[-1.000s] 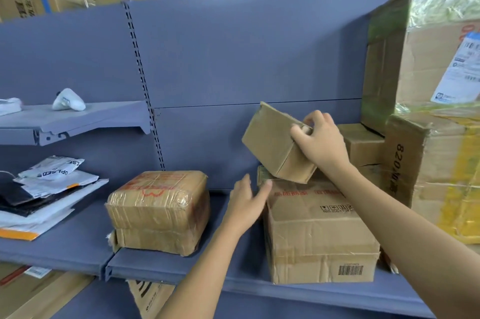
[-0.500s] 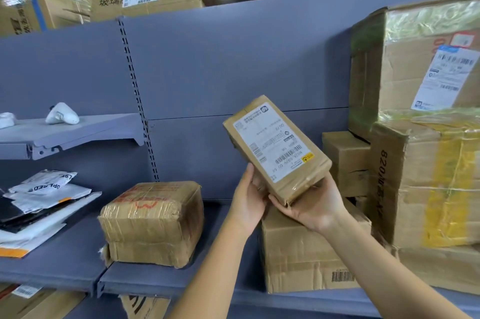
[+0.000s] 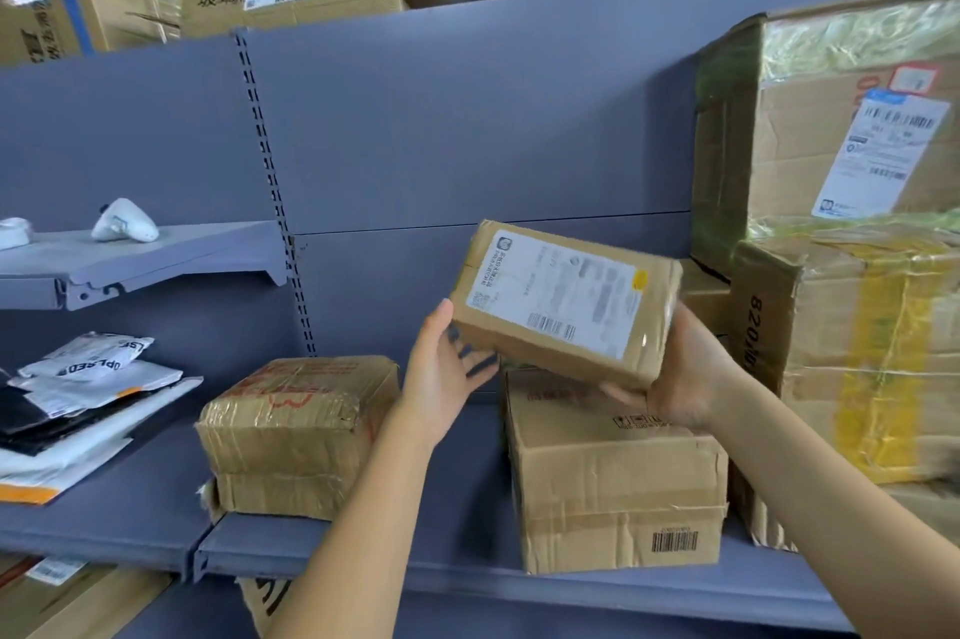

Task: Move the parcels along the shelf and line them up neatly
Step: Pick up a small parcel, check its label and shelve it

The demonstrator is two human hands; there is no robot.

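Note:
A small brown cardboard parcel [image 3: 563,303] with a white shipping label facing me is held in the air above the grey shelf [image 3: 457,498]. My right hand [image 3: 680,373] grips its right end from below. My left hand [image 3: 441,373] is at its lower left corner, fingers spread, touching or just off the edge. Below the parcel sits a larger cardboard box [image 3: 613,477] with a barcode. To the left on the shelf rests a tape-wrapped parcel [image 3: 296,435].
Big stacked boxes [image 3: 852,233] fill the right end of the shelf, with a small box [image 3: 704,295] behind. Flat mailer bags [image 3: 72,404] lie at the left. A short upper shelf [image 3: 145,259] holds a white object. More boxes sit on top and below.
The small parcel was lifted off the larger box, flipped label side toward me, then tilted flatter and shifted right. My left hand came up to it and has now loosened its hold.

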